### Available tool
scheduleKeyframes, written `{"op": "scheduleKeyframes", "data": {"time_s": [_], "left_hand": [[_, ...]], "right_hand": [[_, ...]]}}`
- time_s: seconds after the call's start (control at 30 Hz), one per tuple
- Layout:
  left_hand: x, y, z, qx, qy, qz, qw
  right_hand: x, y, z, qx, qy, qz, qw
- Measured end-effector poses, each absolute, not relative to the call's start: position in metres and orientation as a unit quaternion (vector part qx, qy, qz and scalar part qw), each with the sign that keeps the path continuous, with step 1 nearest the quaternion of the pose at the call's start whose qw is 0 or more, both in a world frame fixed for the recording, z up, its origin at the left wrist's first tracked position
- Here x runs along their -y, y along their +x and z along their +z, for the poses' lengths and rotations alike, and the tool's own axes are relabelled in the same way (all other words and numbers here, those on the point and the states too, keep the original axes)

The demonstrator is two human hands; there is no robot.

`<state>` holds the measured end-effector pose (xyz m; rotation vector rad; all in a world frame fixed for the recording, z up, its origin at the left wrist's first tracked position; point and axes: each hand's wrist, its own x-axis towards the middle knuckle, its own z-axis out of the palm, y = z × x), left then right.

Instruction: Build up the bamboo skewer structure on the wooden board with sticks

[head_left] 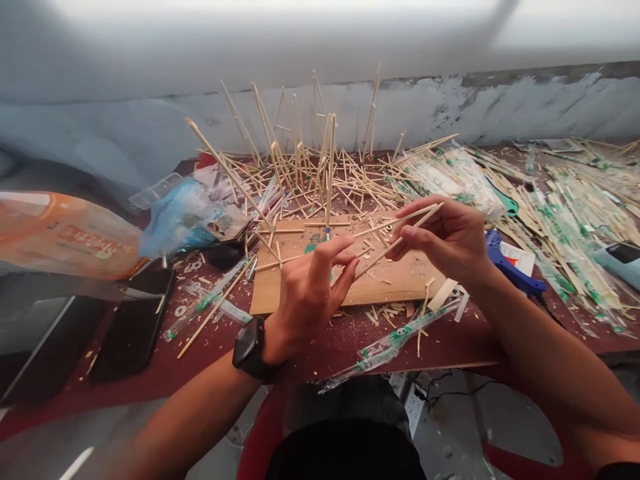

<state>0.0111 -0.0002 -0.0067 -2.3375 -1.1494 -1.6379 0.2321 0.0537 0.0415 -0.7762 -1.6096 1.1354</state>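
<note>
Over the wooden board (pixel 400 273) I hold a pair of thin bamboo chopsticks (pixel 387 250) that meet in a narrow V toward the right. My right hand (pixel 447 233) pinches them near that meeting end. My left hand (pixel 313 277), wearing a black watch (pixel 250 343), has thumb and fingers closed at their left ends; its exact grip is partly hidden. Behind my left hand, a frame of joined sticks (pixel 273 230) rests on the board, with a long stick slanting up to the left. A bundle of upright sticks (pixel 330 173) rises at the board's back edge.
Stick frames and broken pieces (pixel 295 167) pile up along the wall. At right lie a blue glue gun (pixel 513 267), green-handled tool (pixel 503 197) and chopstick wrappers (pixel 575 233). A phone (pixel 133 327), orange package (pixel 70 233) and blue plastic bag (pixel 187 213) are at left.
</note>
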Motion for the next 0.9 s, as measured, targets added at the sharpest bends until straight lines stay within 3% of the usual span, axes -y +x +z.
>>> {"op": "scheduleKeyframes", "data": {"time_s": [0.9], "left_hand": [[0.0013, 0.0121, -0.004, 0.375, -0.761, -0.524, 0.075]], "right_hand": [[-0.0455, 0.2247, 0.0331, 0.658, -0.313, 0.478, 0.491]]}}
